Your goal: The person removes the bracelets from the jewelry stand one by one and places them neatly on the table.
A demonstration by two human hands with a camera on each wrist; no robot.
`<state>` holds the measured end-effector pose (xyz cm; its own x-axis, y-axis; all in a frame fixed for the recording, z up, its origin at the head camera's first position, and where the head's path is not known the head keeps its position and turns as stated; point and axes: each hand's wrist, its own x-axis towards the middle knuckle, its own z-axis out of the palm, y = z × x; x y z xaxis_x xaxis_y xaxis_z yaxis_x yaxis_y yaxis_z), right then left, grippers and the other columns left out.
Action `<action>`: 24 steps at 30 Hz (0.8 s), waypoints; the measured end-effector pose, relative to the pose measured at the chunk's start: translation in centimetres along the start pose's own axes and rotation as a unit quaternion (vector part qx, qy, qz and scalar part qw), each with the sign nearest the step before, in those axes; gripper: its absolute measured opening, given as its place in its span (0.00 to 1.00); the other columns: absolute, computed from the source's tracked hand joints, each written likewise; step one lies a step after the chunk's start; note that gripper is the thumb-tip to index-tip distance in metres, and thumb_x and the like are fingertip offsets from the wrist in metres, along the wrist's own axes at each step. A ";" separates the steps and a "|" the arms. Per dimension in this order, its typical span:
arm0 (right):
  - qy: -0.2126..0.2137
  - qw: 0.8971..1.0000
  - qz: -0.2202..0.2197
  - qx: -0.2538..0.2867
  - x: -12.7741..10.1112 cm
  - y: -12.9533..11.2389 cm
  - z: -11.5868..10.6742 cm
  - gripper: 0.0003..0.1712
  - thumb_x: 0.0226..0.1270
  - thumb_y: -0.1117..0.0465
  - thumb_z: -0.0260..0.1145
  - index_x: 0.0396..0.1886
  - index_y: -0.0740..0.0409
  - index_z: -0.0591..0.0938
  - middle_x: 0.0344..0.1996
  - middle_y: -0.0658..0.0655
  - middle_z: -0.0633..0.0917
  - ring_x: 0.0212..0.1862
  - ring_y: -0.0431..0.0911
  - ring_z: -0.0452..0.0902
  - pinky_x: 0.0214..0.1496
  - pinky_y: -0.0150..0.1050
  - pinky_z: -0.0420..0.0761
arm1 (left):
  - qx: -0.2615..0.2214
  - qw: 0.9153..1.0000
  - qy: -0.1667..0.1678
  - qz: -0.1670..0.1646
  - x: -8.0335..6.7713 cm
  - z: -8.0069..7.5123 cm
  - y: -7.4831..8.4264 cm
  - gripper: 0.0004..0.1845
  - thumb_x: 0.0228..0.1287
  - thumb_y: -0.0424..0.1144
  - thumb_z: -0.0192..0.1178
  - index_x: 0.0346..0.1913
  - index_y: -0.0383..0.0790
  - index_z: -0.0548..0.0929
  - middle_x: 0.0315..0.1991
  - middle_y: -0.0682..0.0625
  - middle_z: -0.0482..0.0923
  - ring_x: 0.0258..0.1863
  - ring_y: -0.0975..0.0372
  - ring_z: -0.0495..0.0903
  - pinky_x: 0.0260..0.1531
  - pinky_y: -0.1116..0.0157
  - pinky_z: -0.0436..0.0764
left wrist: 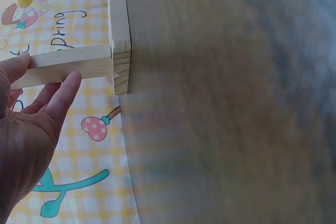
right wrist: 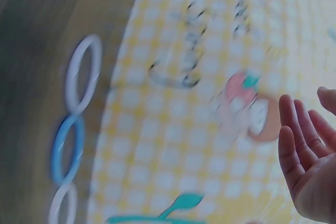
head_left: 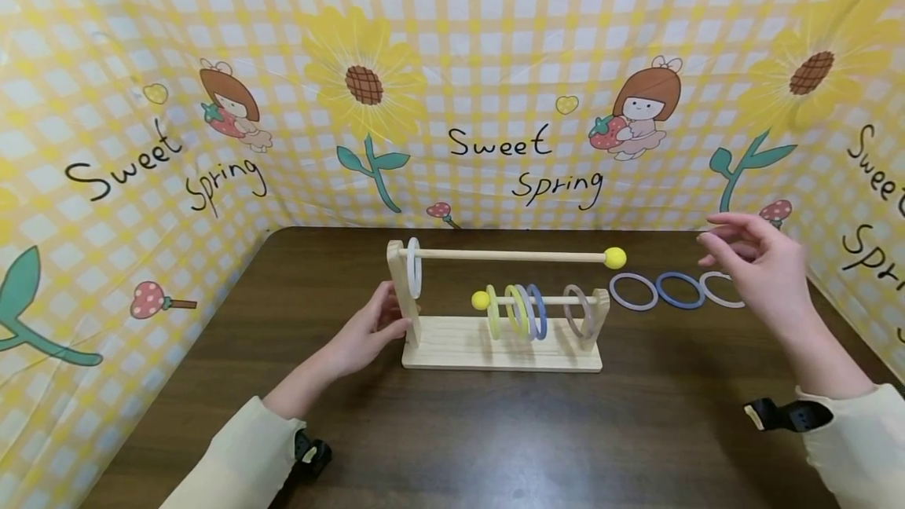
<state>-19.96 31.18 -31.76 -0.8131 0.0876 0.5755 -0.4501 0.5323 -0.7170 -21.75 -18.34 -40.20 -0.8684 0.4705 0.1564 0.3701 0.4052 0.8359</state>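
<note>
A wooden stand (head_left: 495, 353) with two rods sits mid-table. The upper rod (head_left: 509, 255) carries one white ring (head_left: 409, 273) at its left post. Several coloured rings (head_left: 519, 324) hang on the shorter lower rod. My left hand (head_left: 371, 328) rests with straight fingers against the stand's left post (left wrist: 73, 64), and the left hand (left wrist: 31, 129) grips nothing. My right hand (head_left: 752, 265) hovers empty above the table at the right, fingers relaxed. Below it lie a mauve ring (head_left: 634, 308), a blue ring (head_left: 679, 306) and a white ring (head_left: 705, 291), the last partly hidden by the hand.
A dark brown table (head_left: 495, 430) is walled on three sides by a yellow checked cloth (head_left: 495, 61). In the blurred right wrist view the loose rings (right wrist: 55, 150) lie near the cloth's foot, with the right hand (right wrist: 310, 171) open.
</note>
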 end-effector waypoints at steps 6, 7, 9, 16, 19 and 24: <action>0.004 0.999 -0.051 0.019 -0.7 -3.2 1.8 0.17 0.62 0.75 0.66 0.50 0.61 0.82 0.32 0.39 0.83 0.27 0.31 0.81 0.28 0.21 0.73 | 0.003 1.000 -0.001 0.004 0.0 0.0 -0.1 0.24 0.72 0.33 0.55 0.66 0.43 0.59 0.55 0.36 0.75 0.56 0.47 0.75 0.49 0.55 0.79; 0.004 0.998 -0.057 0.024 -0.8 -3.7 2.1 0.17 0.62 0.76 0.66 0.50 0.63 0.82 0.32 0.40 0.83 0.27 0.32 0.81 0.28 0.21 0.73 | 0.003 1.000 -0.001 0.004 0.0 0.0 -0.1 0.24 0.72 0.33 0.55 0.66 0.43 0.59 0.55 0.36 0.75 0.56 0.47 0.75 0.49 0.55 0.79; 0.005 0.997 -0.068 0.033 -1.0 -4.7 2.7 0.17 0.61 0.77 0.66 0.50 0.66 0.81 0.32 0.42 0.83 0.27 0.33 0.81 0.28 0.22 0.73 | -0.001 1.000 -0.001 0.002 0.0 0.0 0.0 0.24 0.72 0.33 0.55 0.65 0.43 0.60 0.55 0.35 0.74 0.56 0.47 0.75 0.49 0.55 0.79; -0.023 0.990 -0.117 0.072 -2.0 -7.6 5.4 0.15 0.61 0.76 0.67 0.49 0.71 0.80 0.32 0.52 0.84 0.27 0.36 0.81 0.30 0.24 0.75 | 0.001 1.000 0.000 -0.001 0.0 -0.2 -0.1 0.24 0.72 0.33 0.55 0.65 0.43 0.60 0.55 0.37 0.75 0.55 0.48 0.75 0.49 0.55 0.79; -0.048 0.986 -0.127 0.095 -2.2 -8.5 6.8 0.14 0.63 0.72 0.67 0.48 0.69 0.80 0.32 0.55 0.84 0.27 0.38 0.81 0.30 0.25 0.76 | 0.004 1.000 0.000 0.001 0.0 -0.2 -0.1 0.24 0.72 0.33 0.55 0.66 0.43 0.60 0.55 0.37 0.75 0.55 0.48 0.75 0.49 0.55 0.79; -0.094 0.976 -0.141 0.139 -2.5 -9.5 9.2 0.14 0.62 0.73 0.67 0.48 0.65 0.81 0.32 0.56 0.85 0.26 0.41 0.82 0.28 0.29 0.77 | 0.007 1.000 0.000 0.003 0.0 -0.1 -0.1 0.24 0.72 0.33 0.56 0.66 0.43 0.60 0.54 0.37 0.75 0.55 0.48 0.75 0.49 0.54 0.78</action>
<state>-17.06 18.15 -30.03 -0.6841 -0.1990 0.7017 -0.7271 0.2616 -0.6347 -21.83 -18.45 -40.19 -0.8662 0.4733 0.1602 0.3792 0.4139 0.8276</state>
